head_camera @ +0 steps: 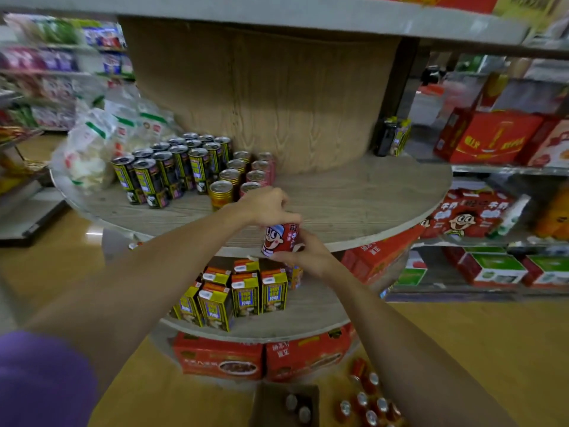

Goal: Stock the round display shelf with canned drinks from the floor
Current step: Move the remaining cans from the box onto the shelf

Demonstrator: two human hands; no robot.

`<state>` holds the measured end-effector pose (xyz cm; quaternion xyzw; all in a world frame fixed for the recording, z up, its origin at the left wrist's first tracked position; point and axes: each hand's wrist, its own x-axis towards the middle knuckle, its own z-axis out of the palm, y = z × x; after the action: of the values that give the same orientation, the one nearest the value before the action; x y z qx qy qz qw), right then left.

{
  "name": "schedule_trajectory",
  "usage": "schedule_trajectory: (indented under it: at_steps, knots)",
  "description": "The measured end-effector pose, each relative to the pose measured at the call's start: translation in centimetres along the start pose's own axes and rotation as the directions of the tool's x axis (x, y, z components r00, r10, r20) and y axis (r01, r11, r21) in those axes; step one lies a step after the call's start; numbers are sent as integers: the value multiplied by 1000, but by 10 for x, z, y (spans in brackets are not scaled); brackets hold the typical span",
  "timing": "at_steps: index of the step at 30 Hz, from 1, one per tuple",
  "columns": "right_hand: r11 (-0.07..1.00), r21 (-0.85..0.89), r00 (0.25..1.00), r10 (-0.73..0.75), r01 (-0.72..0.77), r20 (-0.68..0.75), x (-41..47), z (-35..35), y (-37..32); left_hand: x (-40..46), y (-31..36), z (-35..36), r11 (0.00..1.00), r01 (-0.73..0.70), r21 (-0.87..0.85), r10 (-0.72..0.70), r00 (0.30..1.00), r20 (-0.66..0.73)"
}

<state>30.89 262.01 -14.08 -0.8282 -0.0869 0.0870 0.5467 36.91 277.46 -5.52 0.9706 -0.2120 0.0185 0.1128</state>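
Both hands hold one small red metal drink can with a cartoon face [280, 240], the left hand [264, 206] curled over its top and the right hand [304, 252] pinching its base, so it should go upright just beyond the left hand on the round grey wooden shelf [354, 198], beside the red cans [258, 174].

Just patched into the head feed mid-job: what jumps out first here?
Dead centre, the left hand and right hand both grip a red cartoon-face can at the front edge of the round shelf. Behind them on the shelf's left part stands a cluster of black-and-yellow cans beside a few gold and pink ones. Down at bottom right, more red cans lie on the floor.
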Motion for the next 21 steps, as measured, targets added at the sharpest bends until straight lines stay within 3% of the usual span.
schedule_trajectory:
  at_steps: [7,14,21]
  knots:
    - [996,77,988,49,-38,-149,33,16,-18,27,-30,-19,997,-64,-37,62,996,-60]
    - [997,-13,949,64,-71,-307,64,21,-22,58,-51,-16,994,-86,-71,81,995,-63]
    - [991,6,899,126,-136,-419,86,24,-21,83,-49,-22,989,-146,21,146,989,-5]
